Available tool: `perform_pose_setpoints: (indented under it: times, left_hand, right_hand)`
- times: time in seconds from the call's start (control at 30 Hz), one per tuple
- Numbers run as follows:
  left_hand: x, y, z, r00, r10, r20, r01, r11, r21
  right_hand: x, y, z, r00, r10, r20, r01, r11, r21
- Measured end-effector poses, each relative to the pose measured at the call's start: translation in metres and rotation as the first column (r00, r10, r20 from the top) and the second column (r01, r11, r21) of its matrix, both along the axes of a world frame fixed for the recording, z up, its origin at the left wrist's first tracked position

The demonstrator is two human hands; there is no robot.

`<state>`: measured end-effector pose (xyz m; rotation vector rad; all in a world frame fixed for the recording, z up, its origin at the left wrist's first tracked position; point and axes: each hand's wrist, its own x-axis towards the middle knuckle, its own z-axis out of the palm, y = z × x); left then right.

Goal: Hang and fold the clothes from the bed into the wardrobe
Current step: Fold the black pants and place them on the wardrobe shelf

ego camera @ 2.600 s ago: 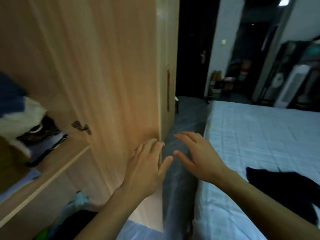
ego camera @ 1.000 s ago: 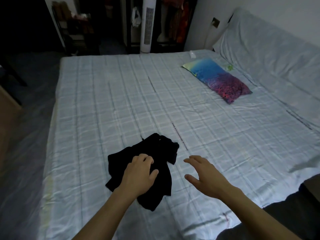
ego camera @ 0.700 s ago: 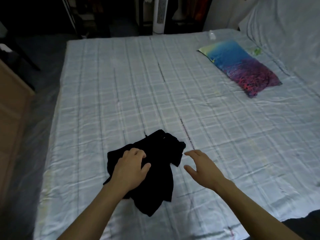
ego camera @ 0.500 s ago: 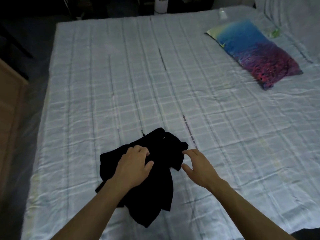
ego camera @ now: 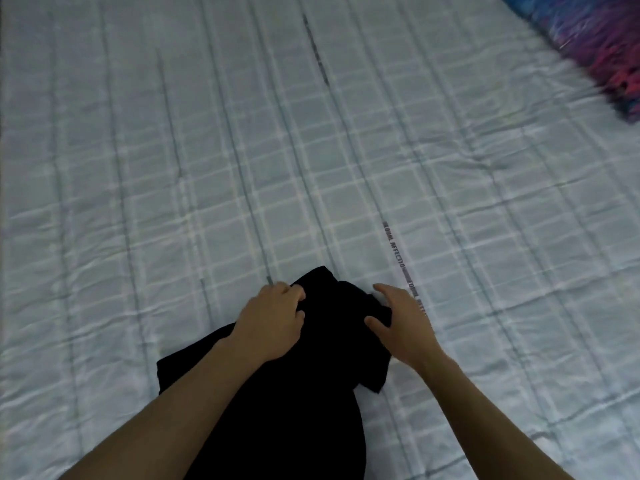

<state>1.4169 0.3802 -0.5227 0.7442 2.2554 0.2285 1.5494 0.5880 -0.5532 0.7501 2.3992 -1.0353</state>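
Note:
A crumpled black garment [ego camera: 311, 403] lies on the pale blue checked bed sheet [ego camera: 242, 150], low in the middle of the view. My left hand [ego camera: 268, 323] rests on its upper left part with the fingers curled into the cloth. At the garment's upper right edge my right hand [ego camera: 401, 323] has its fingers spread, the thumb touching the cloth. Both forearms cover parts of the garment. The wardrobe is out of view.
A blue, purple and pink patterned pillow [ego camera: 602, 46] lies at the top right corner, blurred. A printed line of text [ego camera: 398, 258] runs along the sheet just beyond my right hand. The sheet stretches far and left of the garment.
I turned from the wardrobe to the bed and the view closed in on the garment. My left hand settled and gripped the cloth; my right hand moved in to its right edge.

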Motion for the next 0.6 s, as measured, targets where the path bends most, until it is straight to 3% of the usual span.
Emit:
perform_pose_setpoints:
  times: [0.17,0.3,0.47,0.6]
  left_hand:
    - [-0.023,0.042,-0.041,0.996,-0.084,0.02,0.084,0.996,0.003]
    - [-0.017,0.054,-0.056,0.989,-0.143,0.031,0.144,0.989,-0.034]
    - [0.002,0.038,-0.034,0.994,0.07,-0.086,-0.056,0.986,0.155]
    - [0.012,0.02,0.011,0.952,0.297,-0.068,-0.258,0.904,0.341]
  right_hand:
    - [-0.015,-0.007,-0.034,0.982,0.138,0.131,-0.156,0.978,0.138]
    - [-0.01,-0.008,-0.041,0.994,0.078,0.076,-0.08,0.996,0.032]
    - [0.004,-0.005,-0.027,0.998,-0.058,-0.023,0.057,0.998,-0.034]
    - [0.013,-0.009,0.007,0.977,-0.176,-0.121,0.166,0.982,-0.086]
